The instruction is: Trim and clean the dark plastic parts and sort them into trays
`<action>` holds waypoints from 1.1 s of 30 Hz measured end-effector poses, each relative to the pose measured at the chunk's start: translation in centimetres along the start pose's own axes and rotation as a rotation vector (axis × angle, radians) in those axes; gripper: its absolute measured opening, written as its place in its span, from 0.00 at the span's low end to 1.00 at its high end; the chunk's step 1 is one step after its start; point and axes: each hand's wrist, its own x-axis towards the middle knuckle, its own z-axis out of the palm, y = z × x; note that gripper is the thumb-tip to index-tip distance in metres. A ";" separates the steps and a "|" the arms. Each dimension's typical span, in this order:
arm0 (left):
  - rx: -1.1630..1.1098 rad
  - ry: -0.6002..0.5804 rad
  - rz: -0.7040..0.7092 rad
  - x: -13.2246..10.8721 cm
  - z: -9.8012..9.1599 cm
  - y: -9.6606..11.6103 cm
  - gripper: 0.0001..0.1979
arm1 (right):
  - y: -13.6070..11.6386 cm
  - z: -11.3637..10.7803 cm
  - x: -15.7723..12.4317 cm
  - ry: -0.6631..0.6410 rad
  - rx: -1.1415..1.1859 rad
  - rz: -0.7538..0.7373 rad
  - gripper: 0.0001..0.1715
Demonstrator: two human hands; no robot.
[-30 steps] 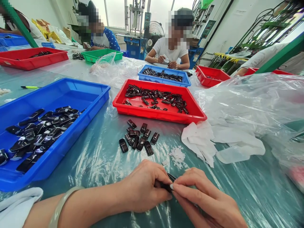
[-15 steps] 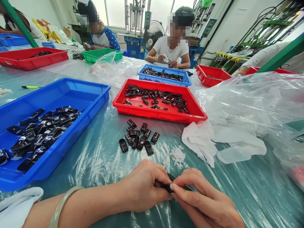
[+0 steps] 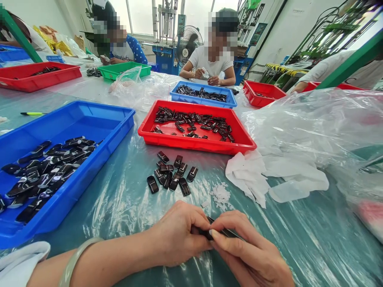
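My left hand (image 3: 182, 233) is closed, its thumb and forefinger pinching a small glossy black plastic piece (image 3: 206, 233) that they mostly cover. Against it my right hand (image 3: 248, 249) is closed too, fingertips meeting those of the left. A slim dark metal tool, apparently tweezers (image 3: 229, 232), runs through the right fingers. Beyond the hands lies a loose group of similar black plastic pieces (image 3: 174, 181) on the plastic-covered table. Small white scraps (image 3: 220, 196) are heaped just past my right hand.
A blue tray (image 3: 118, 119) at left and a red tray (image 3: 194, 145) ahead hold many black pieces. Crumpled white sheets (image 3: 248, 175) and clear plastic bags (image 3: 323, 119) lie at right. Across the table a person (image 3: 214, 59) works behind another blue tray (image 3: 203, 102).
The whole view has shifted slightly, so the trays and pieces appear a little further left. Both hands keep the same pinch, with hardly any finger movement.
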 end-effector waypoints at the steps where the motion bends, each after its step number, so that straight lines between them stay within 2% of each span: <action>1: 0.004 0.002 -0.005 0.0 0.0 0.0 0.06 | 0.0 0.1 0.0 0.015 -0.005 -0.006 0.20; 6: -0.002 -0.002 -0.017 0.1 -0.1 0.2 0.07 | -0.4 -0.1 0.8 0.043 -0.060 -0.006 0.16; 10: 0.005 0.000 -0.001 0.2 -0.2 0.1 0.06 | -0.3 -1.0 1.3 0.008 -0.047 0.012 0.13; 16: -0.002 -0.008 0.017 -0.2 -0.1 -0.1 0.09 | 1.6 -2.5 1.3 0.148 -0.134 0.227 0.06; 26: 0.047 -0.067 0.040 -0.7 -0.1 0.4 0.11 | 2.6 -2.9 2.1 -0.070 -0.181 0.256 0.09; 33: 0.054 -0.217 0.059 -1.2 0.1 1.0 0.10 | 1.4 -2.2 1.6 -0.155 -0.135 0.189 0.10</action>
